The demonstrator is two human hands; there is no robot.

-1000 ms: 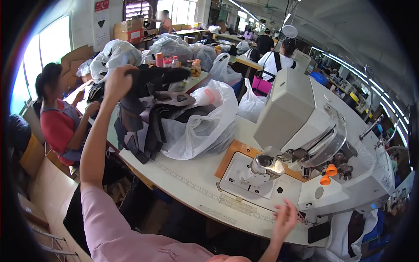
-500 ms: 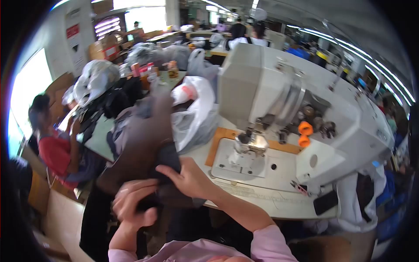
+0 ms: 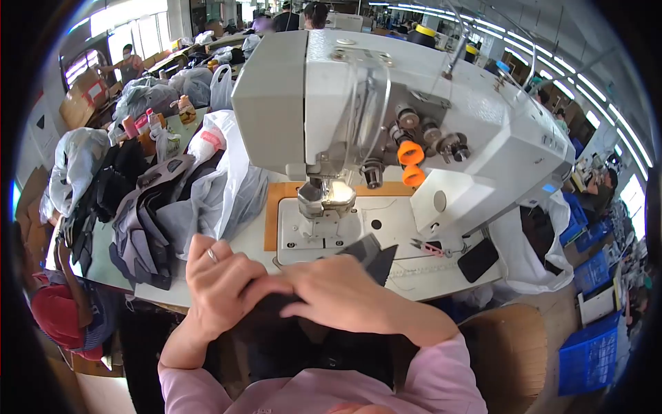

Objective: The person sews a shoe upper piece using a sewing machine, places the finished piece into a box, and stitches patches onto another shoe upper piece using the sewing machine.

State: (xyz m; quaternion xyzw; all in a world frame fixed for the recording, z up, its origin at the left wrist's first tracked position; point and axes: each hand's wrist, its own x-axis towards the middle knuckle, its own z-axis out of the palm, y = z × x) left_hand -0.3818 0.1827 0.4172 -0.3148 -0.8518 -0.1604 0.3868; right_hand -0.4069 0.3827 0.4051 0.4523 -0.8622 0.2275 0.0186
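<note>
In front of the sewing machine (image 3: 324, 200), both of my hands are together at the table's front edge. My left hand (image 3: 224, 283), a ring on one finger, is curled closed around dark fabric that shows only in part. Against it, my right hand (image 3: 334, 293) is closed too, its thumb pressing on the same cloth. The dark fabric piece (image 3: 379, 262) sticks out beyond the right hand, with a greyer strip along it. Most of the cloth is hidden by my fingers. The machine's lit needle area (image 3: 327, 196) lies just behind.
Left of the machine are a white plastic bag (image 3: 231, 179) and a pile of grey fabric pieces (image 3: 148, 214). On the right lie thread snips (image 3: 429, 247), a black phone (image 3: 477, 259) and a white bag (image 3: 527, 255). A person in red (image 3: 62, 314) sits at left.
The view has swung right. The large brown-grey cloth raised at left is now mostly hidden or lowered. My hands have come together, and the left has closed on the fabric.
</note>
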